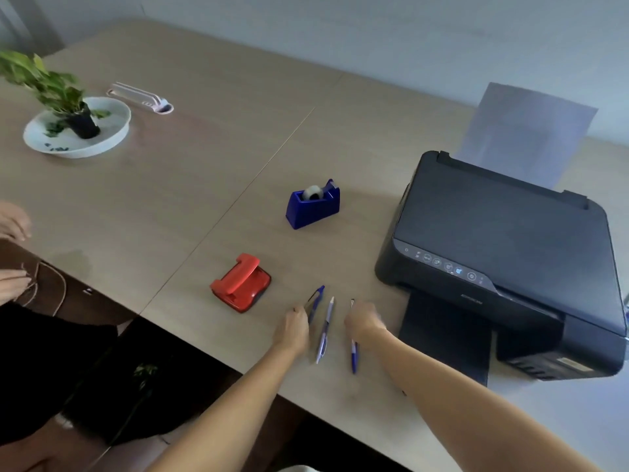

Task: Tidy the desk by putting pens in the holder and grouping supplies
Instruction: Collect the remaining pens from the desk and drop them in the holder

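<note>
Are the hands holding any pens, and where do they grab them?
The left hand pinches the left pen at its lower end. The right hand closes around the middle of the right pen. The middle pen lies untouched.

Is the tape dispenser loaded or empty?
Loaded: a pale tape roll sits in the blue tape dispenser, which stands upright on the desk.

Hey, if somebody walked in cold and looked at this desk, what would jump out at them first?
Probably the big black printer filling the right side. Next, the bright red hole punch and blue tape dispenser mid-desk. Then the left hand and right hand reaching among three blue pens at the near edge.
</note>
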The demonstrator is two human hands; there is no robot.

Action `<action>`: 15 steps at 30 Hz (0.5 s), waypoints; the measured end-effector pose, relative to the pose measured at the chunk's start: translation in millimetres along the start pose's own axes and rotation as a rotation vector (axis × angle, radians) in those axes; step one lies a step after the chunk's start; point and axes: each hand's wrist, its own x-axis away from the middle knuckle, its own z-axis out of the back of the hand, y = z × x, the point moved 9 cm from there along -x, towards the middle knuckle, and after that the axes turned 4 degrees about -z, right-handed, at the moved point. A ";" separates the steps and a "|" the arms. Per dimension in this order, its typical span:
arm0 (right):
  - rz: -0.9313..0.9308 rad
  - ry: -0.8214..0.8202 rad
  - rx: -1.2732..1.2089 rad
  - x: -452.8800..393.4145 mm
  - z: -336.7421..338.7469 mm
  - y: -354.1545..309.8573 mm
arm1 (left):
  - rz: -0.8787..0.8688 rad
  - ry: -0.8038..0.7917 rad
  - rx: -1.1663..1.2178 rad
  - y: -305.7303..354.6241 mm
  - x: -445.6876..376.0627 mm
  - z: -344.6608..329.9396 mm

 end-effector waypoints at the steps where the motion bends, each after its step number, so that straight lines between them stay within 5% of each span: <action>1: -0.008 0.003 -0.009 -1.7 1.0 -0.8 | 0.013 -0.001 -0.025 -1.4 -0.5 -1.1; 9: -0.002 0.044 -0.295 -1.1 -5.2 -28.8 | -0.027 0.047 0.098 -21.9 8.0 20.5; 15: 0.146 0.006 0.010 5.7 -25.9 -51.6 | -0.098 0.116 0.234 -26.0 20.6 57.5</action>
